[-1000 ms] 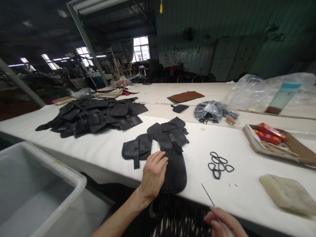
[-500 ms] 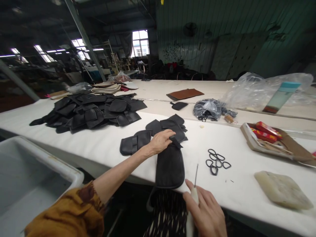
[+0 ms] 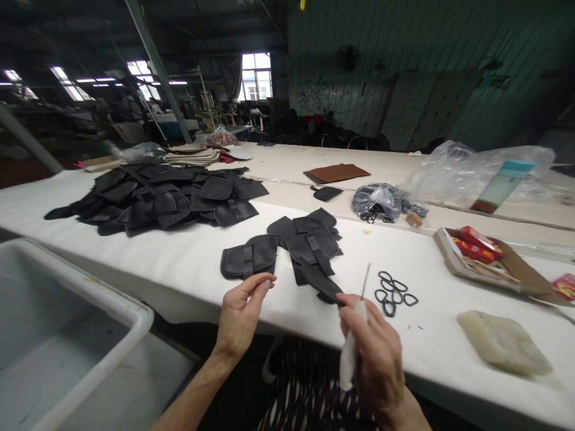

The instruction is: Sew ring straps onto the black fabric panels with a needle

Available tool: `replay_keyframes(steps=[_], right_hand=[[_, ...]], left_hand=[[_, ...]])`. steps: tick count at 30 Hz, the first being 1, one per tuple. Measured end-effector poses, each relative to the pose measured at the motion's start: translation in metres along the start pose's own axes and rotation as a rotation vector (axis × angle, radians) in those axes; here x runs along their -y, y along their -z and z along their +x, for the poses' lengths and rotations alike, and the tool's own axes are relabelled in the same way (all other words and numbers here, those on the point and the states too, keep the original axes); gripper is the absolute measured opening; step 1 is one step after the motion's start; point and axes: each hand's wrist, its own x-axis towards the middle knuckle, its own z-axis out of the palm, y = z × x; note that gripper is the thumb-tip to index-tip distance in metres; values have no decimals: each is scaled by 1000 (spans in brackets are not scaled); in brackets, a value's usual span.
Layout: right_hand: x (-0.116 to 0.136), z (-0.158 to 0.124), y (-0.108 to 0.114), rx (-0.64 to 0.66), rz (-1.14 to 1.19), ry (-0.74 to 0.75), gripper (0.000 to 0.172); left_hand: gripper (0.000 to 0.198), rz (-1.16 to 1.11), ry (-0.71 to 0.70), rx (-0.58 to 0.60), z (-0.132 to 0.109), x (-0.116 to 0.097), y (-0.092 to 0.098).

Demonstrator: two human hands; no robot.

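Observation:
My right hand (image 3: 375, 350) grips an awl (image 3: 350, 356) by its white handle, the thin metal point sticking upward. Its thumb and forefinger also pinch the edge of a black leather pouch piece (image 3: 320, 280), tilted up off the table. To the left, my left hand (image 3: 242, 311) is closed in a pinch near the table's front edge; whatever is between the fingertips, if anything, cannot be made out. Just beyond it lies a black pouch (image 3: 248, 256) with a strap across. More black pieces (image 3: 309, 236) overlap behind the raised one. Several black rings (image 3: 395, 291) lie right of the awl.
A large heap of black pieces (image 3: 157, 197) covers the left of the white table (image 3: 179, 269). A pale tub (image 3: 90, 293) stands at front left. On the right are a pale block (image 3: 503, 341), a cardboard tray (image 3: 449, 263) with red boxes, and bagged black parts (image 3: 377, 202).
My left hand has drawn back toward me and off the black pieces. My right hand has risen with the awl and now pinches the pouch piece, which has lifted from lying flat.

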Motion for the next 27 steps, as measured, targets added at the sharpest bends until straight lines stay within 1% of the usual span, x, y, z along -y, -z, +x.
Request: replay_keyframes(steps=[1,3,5,7,10,12,13,15,17,18,19,20,21,22,23,24,25,26,27], right_hand=[[1,4,7,-60,45,-93,18],[4,10,20,-191,88,-272,14],[8,12,30,-274,102,-431,9],[11,10,39,-266,152,-601,10],[11,1,49,-219,256,-852,16],[8,-7,54,-216,304,-948,19],[6,-10,55,-228,321,-976,20],[1,-17,57,-263,348,-1010,22],[-2,-22,58,-290,376,-1038,23],[-4,-24,59,-303,397,-1052,24],[-5,-26,59,-322,419,-1064,24],[-5,-27,60,-346,436,-1074,25],[-5,-27,60,-378,442,-1079,25],[-5,-26,60,-416,439,-1078,26],[-4,-26,60,-451,427,-1072,26],[-2,-25,60,-481,408,-1059,26],[0,-24,59,-495,390,-1043,26],[4,-24,57,-495,370,-1023,25],[7,-25,55,-486,343,-993,24]], left_hand=[[20,36,-61,-11,-5,0,-1],[19,114,-243,-6,-12,-2,-6],[22,202,-434,11,-17,-4,-15],[30,314,-572,17,-21,-8,-25],[46,510,-762,-14,-27,-13,-40],[50,593,-903,1,-33,-14,-50],[49,611,-952,34,-37,-13,-55],[46,609,-984,124,-44,-7,-62],[42,564,-960,188,-52,0,-67],[41,522,-921,190,-55,4,-68],[39,465,-856,162,-59,7,-68],[36,392,-757,117,-63,8,-67],[31,308,-617,80,-68,8,-66],[27,219,-436,77,-73,6,-66],[26,126,-228,133,-79,3,-66],[30,26,-14,241,-86,-2,-66],[33,-85,188,385,-93,-7,-68],[36,-212,359,530,-99,-14,-71],[37,-356,487,631,-103,-20,-75]])
